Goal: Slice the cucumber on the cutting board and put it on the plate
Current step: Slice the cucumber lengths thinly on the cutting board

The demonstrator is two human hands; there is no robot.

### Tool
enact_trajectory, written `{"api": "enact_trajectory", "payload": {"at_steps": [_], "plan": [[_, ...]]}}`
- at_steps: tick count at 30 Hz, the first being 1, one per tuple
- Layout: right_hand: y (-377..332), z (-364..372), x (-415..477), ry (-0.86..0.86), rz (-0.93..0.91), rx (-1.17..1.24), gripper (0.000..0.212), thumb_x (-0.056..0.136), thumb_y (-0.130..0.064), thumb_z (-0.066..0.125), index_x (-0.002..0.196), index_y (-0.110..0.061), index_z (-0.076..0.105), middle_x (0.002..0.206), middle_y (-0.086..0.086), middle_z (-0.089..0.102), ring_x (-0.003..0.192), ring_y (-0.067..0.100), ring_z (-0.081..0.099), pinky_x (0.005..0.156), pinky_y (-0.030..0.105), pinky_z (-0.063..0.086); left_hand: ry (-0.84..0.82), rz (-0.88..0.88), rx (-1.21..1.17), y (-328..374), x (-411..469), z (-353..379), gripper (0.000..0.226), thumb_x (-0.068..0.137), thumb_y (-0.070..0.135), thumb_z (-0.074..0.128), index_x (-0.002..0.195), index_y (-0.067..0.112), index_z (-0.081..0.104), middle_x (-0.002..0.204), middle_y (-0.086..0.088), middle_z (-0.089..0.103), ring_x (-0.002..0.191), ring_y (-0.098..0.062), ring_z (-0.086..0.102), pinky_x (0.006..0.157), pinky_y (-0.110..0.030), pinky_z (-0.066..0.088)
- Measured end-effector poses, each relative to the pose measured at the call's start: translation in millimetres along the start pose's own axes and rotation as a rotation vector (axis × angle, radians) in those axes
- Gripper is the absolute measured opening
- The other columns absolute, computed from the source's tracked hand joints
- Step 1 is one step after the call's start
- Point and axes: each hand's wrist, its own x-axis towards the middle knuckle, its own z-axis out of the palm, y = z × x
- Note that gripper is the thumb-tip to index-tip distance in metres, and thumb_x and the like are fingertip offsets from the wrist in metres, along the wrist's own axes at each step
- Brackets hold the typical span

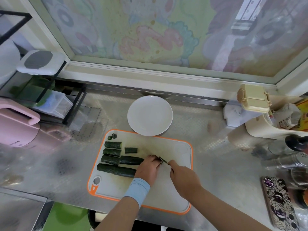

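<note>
A white cutting board (176,189) with an orange rim lies in front of me. Several dark green cucumber lengths (113,145) lie in rows on its left half, with two small end bits (112,136) at the far left corner. My left hand (148,169), with a light blue wristband, presses down on the right end of one cucumber length (131,160). My right hand (183,179) is closed on a knife (163,160). Only a thin dark edge of the knife shows, right at my left fingertips. A white plate (150,115) stands bare just beyond the board.
A pink appliance (18,127) and a black wire rack (50,97) stand at the left. Jars and shakers (290,155), a beige holder (260,129) and a phone in a patterned case (280,202) sit at the right. A window sill runs behind.
</note>
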Motion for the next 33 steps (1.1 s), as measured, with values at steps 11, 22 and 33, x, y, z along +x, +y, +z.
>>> {"api": "enact_trajectory", "payload": {"at_steps": [11, 22, 33], "plan": [[9, 0, -13, -0.007, -0.002, -0.04, 0.02, 0.103, -0.022, 0.028, 0.117, -0.023, 0.042, 0.068, 0.0, 0.053, 0.057, 0.024, 0.05, 0.054, 0.037, 0.043, 0.033, 0.011, -0.019, 1, 0, 2, 0.012, 0.085, 0.013, 0.065, 0.094, 0.016, 0.073, 0.098, -0.001, 0.068, 0.092, -0.019, 0.061, 0.076, -0.027, 0.054], [-6, 7, 10, -0.02, 0.006, 0.027, 0.012, 0.101, -0.022, 0.029, 0.107, -0.022, 0.04, 0.07, 0.006, 0.057, 0.063, 0.031, 0.057, 0.052, 0.037, 0.038, 0.041, 0.015, -0.038, -4, -6, 4, 0.015, 0.086, 0.015, 0.065, 0.1, 0.017, 0.07, 0.099, -0.001, 0.065, 0.091, -0.019, 0.058, 0.072, -0.023, 0.051], [4, 1, -13, 0.003, 0.015, -0.018, 0.016, 0.103, -0.024, 0.028, 0.111, -0.024, 0.042, 0.067, 0.003, 0.055, 0.053, 0.023, 0.045, 0.052, 0.035, 0.042, 0.048, 0.021, -0.039, -2, -4, 2, 0.013, 0.085, 0.012, 0.065, 0.095, 0.016, 0.072, 0.098, 0.0, 0.067, 0.094, -0.02, 0.059, 0.074, -0.026, 0.052]]}}
